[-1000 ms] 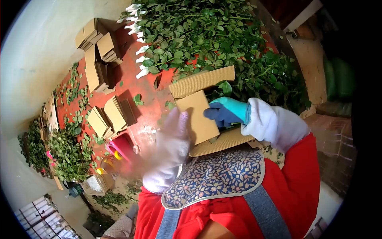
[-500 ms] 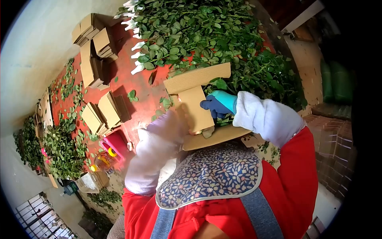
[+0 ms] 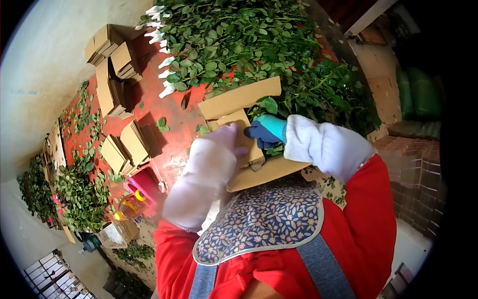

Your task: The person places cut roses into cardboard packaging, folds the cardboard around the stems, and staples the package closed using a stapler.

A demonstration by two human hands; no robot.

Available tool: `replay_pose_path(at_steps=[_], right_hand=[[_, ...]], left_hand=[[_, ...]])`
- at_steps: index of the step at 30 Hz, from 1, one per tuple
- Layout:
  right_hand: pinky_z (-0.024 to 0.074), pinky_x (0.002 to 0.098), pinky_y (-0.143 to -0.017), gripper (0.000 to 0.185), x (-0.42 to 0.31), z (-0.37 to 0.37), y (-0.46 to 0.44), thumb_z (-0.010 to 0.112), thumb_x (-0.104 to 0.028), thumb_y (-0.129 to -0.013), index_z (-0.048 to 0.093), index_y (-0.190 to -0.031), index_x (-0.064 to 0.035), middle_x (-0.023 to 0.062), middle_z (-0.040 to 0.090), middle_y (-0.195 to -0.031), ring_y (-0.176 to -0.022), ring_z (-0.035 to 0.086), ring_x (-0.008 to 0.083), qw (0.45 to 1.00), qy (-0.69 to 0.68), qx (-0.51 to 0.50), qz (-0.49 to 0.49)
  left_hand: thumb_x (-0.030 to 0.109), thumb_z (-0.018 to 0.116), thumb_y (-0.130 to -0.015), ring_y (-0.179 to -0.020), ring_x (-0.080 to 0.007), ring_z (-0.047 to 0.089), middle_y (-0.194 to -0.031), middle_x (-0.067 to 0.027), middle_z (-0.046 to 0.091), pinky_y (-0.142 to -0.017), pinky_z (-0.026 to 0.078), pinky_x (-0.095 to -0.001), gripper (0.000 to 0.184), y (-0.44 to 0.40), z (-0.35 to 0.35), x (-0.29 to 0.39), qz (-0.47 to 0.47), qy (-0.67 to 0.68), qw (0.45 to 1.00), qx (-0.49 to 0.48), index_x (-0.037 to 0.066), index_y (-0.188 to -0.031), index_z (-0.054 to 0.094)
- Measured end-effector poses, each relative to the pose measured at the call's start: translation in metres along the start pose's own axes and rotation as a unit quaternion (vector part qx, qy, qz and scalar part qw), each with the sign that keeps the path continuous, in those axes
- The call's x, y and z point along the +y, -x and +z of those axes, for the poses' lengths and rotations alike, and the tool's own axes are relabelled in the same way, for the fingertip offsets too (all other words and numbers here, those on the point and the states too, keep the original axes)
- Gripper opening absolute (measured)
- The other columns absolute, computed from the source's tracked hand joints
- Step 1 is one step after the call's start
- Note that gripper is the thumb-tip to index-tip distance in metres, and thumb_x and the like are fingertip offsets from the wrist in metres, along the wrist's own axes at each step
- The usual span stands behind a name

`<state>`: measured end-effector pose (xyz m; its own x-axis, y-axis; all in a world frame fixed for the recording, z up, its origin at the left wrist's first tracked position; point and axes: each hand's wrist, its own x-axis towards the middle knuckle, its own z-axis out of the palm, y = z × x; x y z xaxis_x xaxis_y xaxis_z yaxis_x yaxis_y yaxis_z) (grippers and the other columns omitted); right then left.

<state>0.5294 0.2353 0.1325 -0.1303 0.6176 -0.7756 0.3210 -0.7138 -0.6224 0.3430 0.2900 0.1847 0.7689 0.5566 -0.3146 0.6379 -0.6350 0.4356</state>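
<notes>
Right grip [image 3: 266, 131] holds cardboard [image 3: 235, 118] — red table [image 3: 175, 119], pale wall [image 3: 55, 70].

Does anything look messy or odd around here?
A little: loose leaves are scattered over the red tabletop, apart from the dense leafy stems. Also, the hands at the cardboard look mismatched: the right hand wears a teal and dark-blue glove, while the left hand looks pale lilac.

The left hand [image 3: 225, 138], earlier blurred at the cardboard piece's [image 3: 238, 118] nine-o'clock side, now reaches over it, thumb toward three o'clock.
</notes>
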Motion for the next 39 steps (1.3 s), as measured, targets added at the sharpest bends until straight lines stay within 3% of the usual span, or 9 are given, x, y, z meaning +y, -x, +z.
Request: replay_pose_path(at_steps=[2, 4, 6, 8, 10, 13, 19, 33, 39], right_hand=[[0.045, 0.0334, -0.044, 0.045, 0.009, 0.005, -0.017, 0.054, -0.032, -0.094, 0.066, -0.068, 0.0028, 0.0122, 0.062, -0.057, -0.043, 0.055, 0.0198, 0.999, 0.043, 0.019, 0.024], [0.0467, 0.0348, -0.047, 0.043, 0.008, 0.004, -0.017, 0.057, -0.038, -0.092, 0.068, -0.074, -0.0004, 0.0108, 0.063, -0.059, -0.046, 0.058, 0.021, 0.999, 0.027, 0.01, 0.044], [0.0481, 0.0355, -0.05, 0.044, -0.011, -0.004, 0.02, 0.058, -0.041, -0.092, 0.068, -0.075, -0.0022, 0.0108, 0.063, -0.06, -0.049, 0.059, 0.0219, 0.998, 0.045, 0.02, 0.042], [0.0513, 0.0344, -0.059, 0.04, -0.028, -0.006, 0.074, 0.066, -0.046, -0.086, 0.067, -0.089, -0.0061, 0.011, 0.068, -0.068, -0.06, 0.066, 0.0251, 0.886, 0.417, 0.131, -0.154], [0.0502, 0.0391, -0.066, 0.052, -0.039, 0.003, 0.099, 0.072, -0.043, -0.077, 0.059, -0.114, -0.0092, 0.0091, 0.067, -0.081, -0.074, 0.066, 0.0283, 0.831, 0.502, 0.058, -0.231], [0.0505, 0.0394, -0.066, 0.03, -0.009, 0.041, 0.108, 0.064, -0.032, -0.083, 0.06, -0.1, -0.0066, 0.0111, 0.063, -0.082, -0.079, 0.065, 0.0271, 0.72, 0.545, 0.157, -0.4], [0.0481, 0.0372, -0.072, 0.015, -0.007, 0.03, 0.054, 0.065, -0.024, -0.075, 0.062, -0.085, -0.0145, 0.0022, 0.063, -0.087, -0.084, 0.062, 0.022, 0.7, 0.544, 0.135, -0.441], [0.0502, 0.0439, -0.071, 0.01, -0.029, -0.007, -0.024, 0.064, -0.02, -0.079, 0.067, -0.087, -0.0159, 0.0071, 0.068, -0.084, -0.082, 0.066, 0.0294, 0.751, 0.55, 0.17, -0.324], [0.0493, 0.0438, -0.071, 0.018, -0.017, -0.012, -0.032, 0.068, -0.029, -0.08, 0.065, -0.088, -0.0128, 0.0081, 0.065, -0.081, -0.08, 0.064, 0.0306, 0.796, 0.465, 0.175, -0.346]], left_hand=[[0.029, 0.075, -0.078, -0.093, -0.0301, 0.066, -0.091, -0.015, 0.066, -0.076, 0.053, -0.0399, 0.042, -0.019, -0.016, 0.012, -0.026, -0.043, 0.995, -0.09, 0.005, -0.107, 0.055], [0.029, 0.074, -0.078, -0.095, -0.0298, 0.066, -0.092, -0.0157, 0.065, -0.077, 0.053, -0.0396, 0.045, -0.034, -0.023, 0.021, -0.043, -0.109, 0.969, -0.216, 0.004, -0.11, 0.055], [0.029, 0.075, -0.078, -0.095, -0.0302, 0.066, -0.093, -0.0159, 0.065, -0.077, 0.053, -0.0398, 0.046, -0.033, -0.018, 0.021, -0.028, -0.12, 0.971, -0.206, 0.004, -0.11, 0.055], [0.03, 0.075, -0.077, -0.095, -0.0305, 0.065, -0.094, -0.0161, 0.065, -0.077, 0.053, -0.04, 0.047, -0.032, -0.009, 0.022, -0.024, -0.119, 0.975, -0.188, 0.004, -0.111, 0.055], [0.031, 0.075, -0.077, -0.095, -0.0309, 0.065, -0.095, -0.0164, 0.064, -0.078, 0.053, -0.0402, 0.048, -0.037, -0.004, 0.01, -0.028, -0.116, 0.975, -0.187, 0.003, -0.111, 0.055], [0.032, 0.075, -0.077, -0.095, -0.0314, 0.065, -0.096, -0.0167, 0.064, -0.078, 0.053, -0.0404, 0.05, -0.036, 0.0, 0.007, -0.029, -0.126, 0.976, -0.174, 0.003, -0.112, 0.054], [0.034, 0.075, -0.076, -0.095, -0.0325, 0.065, -0.099, -0.0173, 0.063, -0.078, 0.053, -0.041, 0.053, -0.04, 0.0, -0.01, -0.032, -0.142, 0.976, -0.161, 0.002, -0.113, 0.054], [0.038, 0.076, -0.074, -0.095, -0.0349, 0.064, -0.106, -0.0189, 0.06, -0.078, 0.054, -0.0423, 0.06, -0.017, 0.001, -0.021, -0.099, -0.2, 0.97, -0.095, 0.0, -0.115, 0.052], [0.042, 0.079, -0.071, -0.098, -0.0362, 0.063, -0.113, -0.0212, 0.055, -0.077, 0.054, -0.0442, 0.067, -0.011, 0.038, -0.01, -0.051, -0.051, 0.991, -0.116, 0.001, -0.116, 0.051]])
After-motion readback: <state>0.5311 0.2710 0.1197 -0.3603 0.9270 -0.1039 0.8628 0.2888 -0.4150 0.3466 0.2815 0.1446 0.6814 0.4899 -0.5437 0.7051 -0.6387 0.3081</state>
